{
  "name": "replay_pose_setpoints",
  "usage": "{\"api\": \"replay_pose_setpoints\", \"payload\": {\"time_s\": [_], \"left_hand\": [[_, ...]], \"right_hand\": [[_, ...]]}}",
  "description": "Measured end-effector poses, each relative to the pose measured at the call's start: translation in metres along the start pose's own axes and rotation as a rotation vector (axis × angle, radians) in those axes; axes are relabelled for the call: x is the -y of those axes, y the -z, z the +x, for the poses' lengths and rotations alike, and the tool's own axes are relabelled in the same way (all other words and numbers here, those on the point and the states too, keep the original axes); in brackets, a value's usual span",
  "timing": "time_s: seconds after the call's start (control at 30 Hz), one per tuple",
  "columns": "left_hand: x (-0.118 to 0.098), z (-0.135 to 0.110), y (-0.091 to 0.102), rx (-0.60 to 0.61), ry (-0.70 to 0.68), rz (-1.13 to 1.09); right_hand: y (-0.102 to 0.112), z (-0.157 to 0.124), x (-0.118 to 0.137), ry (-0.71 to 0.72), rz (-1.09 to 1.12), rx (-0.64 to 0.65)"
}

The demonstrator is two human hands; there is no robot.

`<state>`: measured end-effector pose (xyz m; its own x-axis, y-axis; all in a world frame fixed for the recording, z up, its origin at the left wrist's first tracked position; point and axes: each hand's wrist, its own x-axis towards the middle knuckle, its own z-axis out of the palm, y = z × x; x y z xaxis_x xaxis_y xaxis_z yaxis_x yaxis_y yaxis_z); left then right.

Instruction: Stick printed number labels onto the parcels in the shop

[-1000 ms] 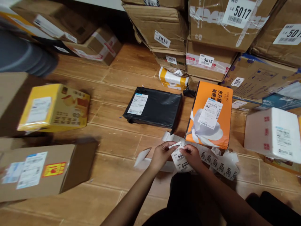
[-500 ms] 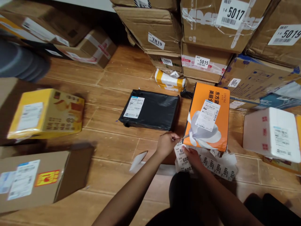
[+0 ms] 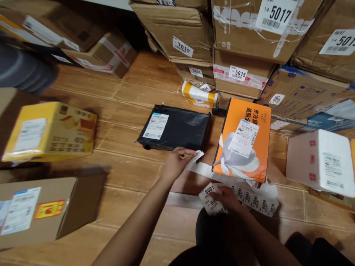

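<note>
My left hand [image 3: 176, 162] pinches a small white sticker label [image 3: 199, 154] just in front of the black plastic parcel [image 3: 177, 127] lying on the wooden floor. My right hand [image 3: 227, 198] is closed on a strip of numbered labels [image 3: 212, 199] near my lap. The rest of that strip [image 3: 257, 199] trails right below the orange box [image 3: 244, 140], which leans against the stacked cartons. Empty white backing paper [image 3: 203, 170] lies between my hands.
Cardboard cartons [image 3: 244, 40] with number tags are stacked at the back. A yellow box [image 3: 50, 133] and a brown carton [image 3: 41, 207] sit at the left, a white box [image 3: 323, 160] at the right. A person's grey sleeve [image 3: 22, 72] shows at the far left.
My left hand peeled one label off the strip and carried it left and forward toward the black parcel. My right hand drew the strip back toward my lap.
</note>
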<state>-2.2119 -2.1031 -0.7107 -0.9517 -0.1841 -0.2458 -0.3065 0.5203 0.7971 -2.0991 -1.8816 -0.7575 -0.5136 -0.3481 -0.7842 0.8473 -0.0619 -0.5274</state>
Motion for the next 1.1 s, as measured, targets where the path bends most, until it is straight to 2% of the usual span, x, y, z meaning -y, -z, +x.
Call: {"api": "replay_pose_setpoints", "payload": {"time_s": [0.07, 0.2, 0.3, 0.47, 0.67, 0.8, 0.93, 1.0, 1.1], "left_hand": [[-0.006, 0.01, -0.015, -0.01, -0.019, 0.054], [-0.016, 0.031, -0.057, -0.118, -0.089, 0.506], [-0.016, 0.042, -0.072, -0.11, -0.164, 0.637], [-0.013, 0.049, -0.07, -0.068, -0.223, 0.76], [-0.012, 0.043, -0.069, -0.03, -0.195, 0.833], [-0.021, 0.041, -0.073, -0.024, -0.123, 0.838], [-0.034, 0.058, -0.075, -0.034, 0.042, 0.787], [-0.036, 0.07, -0.07, -0.02, 0.109, 0.744], [-0.031, 0.076, -0.056, 0.031, 0.123, 0.641]], "right_hand": [[-0.001, 0.003, -0.004, -0.011, 0.007, -0.006], [0.001, 0.007, -0.005, 0.008, -0.02, 0.015], [0.006, 0.006, -0.002, 0.024, -0.022, 0.05], [0.014, 0.003, 0.002, 0.042, -0.032, 0.051], [0.014, 0.005, -0.002, 0.044, -0.069, 0.019], [0.017, 0.008, -0.002, -0.007, -0.096, 0.059], [0.015, 0.008, 0.002, -0.047, -0.171, 0.083], [0.012, 0.008, 0.003, -0.025, -0.263, 0.129], [0.015, 0.005, 0.005, 0.023, -0.454, 0.248]]}}
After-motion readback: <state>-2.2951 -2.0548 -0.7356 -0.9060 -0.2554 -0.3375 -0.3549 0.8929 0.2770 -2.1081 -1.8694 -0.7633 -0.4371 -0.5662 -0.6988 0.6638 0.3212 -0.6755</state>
